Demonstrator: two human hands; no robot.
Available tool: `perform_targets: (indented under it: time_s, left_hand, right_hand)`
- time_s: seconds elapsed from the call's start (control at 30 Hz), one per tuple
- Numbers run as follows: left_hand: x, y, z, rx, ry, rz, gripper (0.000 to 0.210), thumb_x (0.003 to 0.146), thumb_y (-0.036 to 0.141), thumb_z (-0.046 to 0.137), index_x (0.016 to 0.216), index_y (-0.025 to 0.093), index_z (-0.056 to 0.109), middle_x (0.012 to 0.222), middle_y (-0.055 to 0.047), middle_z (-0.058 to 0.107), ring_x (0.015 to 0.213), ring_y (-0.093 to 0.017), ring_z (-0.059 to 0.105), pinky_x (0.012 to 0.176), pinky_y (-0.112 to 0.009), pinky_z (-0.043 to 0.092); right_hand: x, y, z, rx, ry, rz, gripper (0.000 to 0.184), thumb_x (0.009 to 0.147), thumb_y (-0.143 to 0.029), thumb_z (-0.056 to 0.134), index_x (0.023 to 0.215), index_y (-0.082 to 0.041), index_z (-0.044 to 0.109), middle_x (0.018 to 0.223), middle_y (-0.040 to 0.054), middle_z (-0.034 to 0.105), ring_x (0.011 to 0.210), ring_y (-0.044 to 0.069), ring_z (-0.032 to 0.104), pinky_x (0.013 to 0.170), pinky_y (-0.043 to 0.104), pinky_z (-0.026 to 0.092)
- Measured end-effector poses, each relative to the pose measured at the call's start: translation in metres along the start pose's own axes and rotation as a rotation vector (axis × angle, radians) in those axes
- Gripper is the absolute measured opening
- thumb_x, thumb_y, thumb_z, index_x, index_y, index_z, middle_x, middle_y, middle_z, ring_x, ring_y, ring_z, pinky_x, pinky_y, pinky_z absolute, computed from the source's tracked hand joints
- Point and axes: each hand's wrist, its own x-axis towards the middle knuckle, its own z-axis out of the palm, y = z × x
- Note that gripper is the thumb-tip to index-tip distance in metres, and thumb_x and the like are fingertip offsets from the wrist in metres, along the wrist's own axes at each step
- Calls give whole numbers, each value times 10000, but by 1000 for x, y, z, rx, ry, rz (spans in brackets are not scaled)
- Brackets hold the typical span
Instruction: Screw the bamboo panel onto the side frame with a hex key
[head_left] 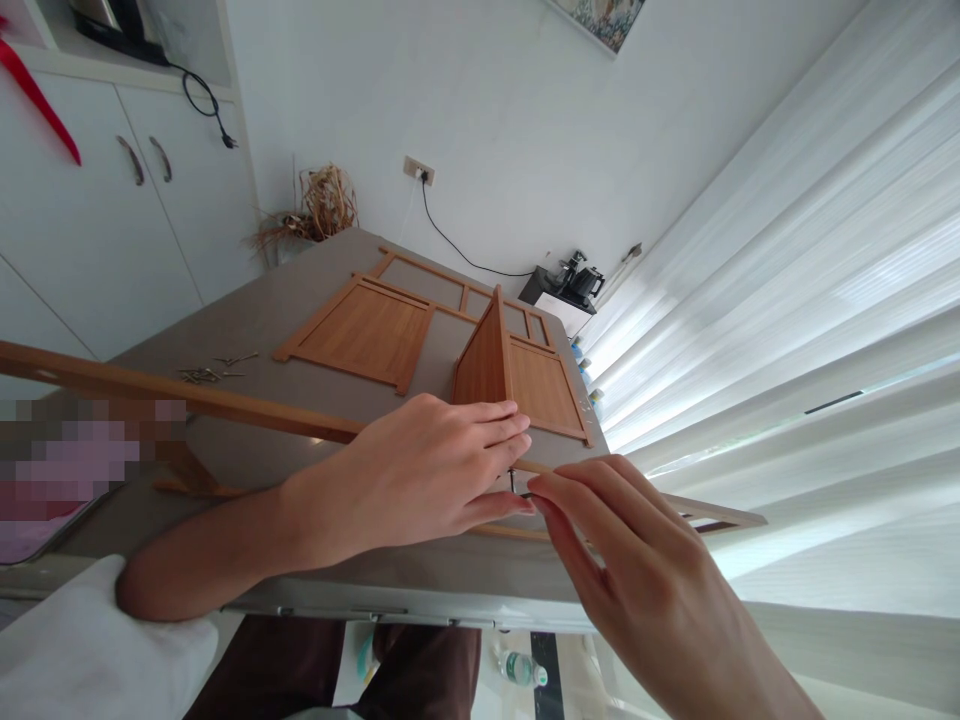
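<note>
My left hand (442, 465) lies across a brown wooden frame (330, 425), its fingers over the upright wooden panel (480, 350) and its thumb stretched along the near rail. It appears to hold the frame steady. Close by, my right hand (622, 530) pinches a thin, bent metal tool that looks like a hex key (513, 480). One leg of the tool stands upright at the rail between both hands; its lower end and most of the part in my fingers are hidden. The frame's right end (720, 515) shows beyond my right hand.
A flat wooden panel (360, 335) and joined slats lie farther back on the grey table (247, 325). Several screws (210, 373) are scattered at the left. A white curtain (787, 300) hangs at the right. A plastic bottle (521, 668) lies below the table edge.
</note>
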Motion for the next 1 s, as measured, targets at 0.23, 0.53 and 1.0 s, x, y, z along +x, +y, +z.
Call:
perform_targets:
  time_s: [0.23, 0.53, 1.0]
  left_hand:
    - [0, 0, 1, 17, 1, 3, 513, 1120, 490, 372, 1361, 141, 659, 1473, -53, 644, 1394, -185, 583, 894, -351, 618]
    - [-1, 1, 0, 13, 0, -5, 489, 1122, 482, 376, 1345, 159, 668, 1473, -38, 644, 1397, -168, 577, 890, -337, 608]
    - [0, 1, -4, -2, -20, -9, 471, 1125, 462, 376, 1367, 161, 646, 1470, -17, 649, 1416, -167, 557, 888, -342, 609]
  right_hand:
    - [1, -2, 0, 25, -8, -12, 162, 989, -35, 588, 1090, -160, 610, 1022, 63, 672, 921, 170, 585, 800, 316, 529]
    - [6, -7, -2, 3, -50, -20, 204, 1005, -46, 555, 1174, -157, 578, 1023, 54, 683, 920, 182, 597, 806, 335, 527]
    - [7, -10, 7, 96, 89, 142, 192, 1023, -101, 535, 1162, -211, 610, 962, 4, 650, 905, 112, 603, 798, 217, 496]
